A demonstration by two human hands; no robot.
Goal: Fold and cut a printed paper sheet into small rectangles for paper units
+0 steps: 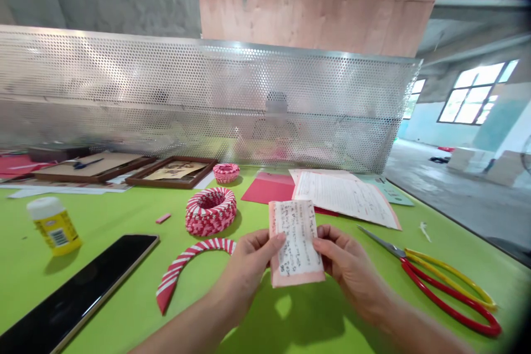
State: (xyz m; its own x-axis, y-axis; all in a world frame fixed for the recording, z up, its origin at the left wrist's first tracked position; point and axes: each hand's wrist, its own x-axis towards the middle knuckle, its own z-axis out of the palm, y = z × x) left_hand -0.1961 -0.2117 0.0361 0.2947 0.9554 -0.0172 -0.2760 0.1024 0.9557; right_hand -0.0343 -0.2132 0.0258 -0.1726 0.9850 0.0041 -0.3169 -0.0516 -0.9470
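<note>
A folded sheet of printed paper [293,243] with pink edges is held up above the green table. My left hand [253,260] pinches its left side, thumb on the front face. On the right side my right hand [346,257] grips it the same way. Just left of my left hand lies a curved red-and-white folded-paper strip [182,271], partly covered by the hand. Behind it stands a red-and-white paper ring [211,211], with a smaller paper ring [226,173] farther back. Scissors [404,257] with one red and one yellow handle lie right of my right hand.
A phone [83,287] and a yellow glue stick [55,227] are on the left. Red paper [265,188] and printed sheets [344,193] lie behind my hands. Wooden frames [193,181] sit by the perforated metal panel [199,94] at the table's back.
</note>
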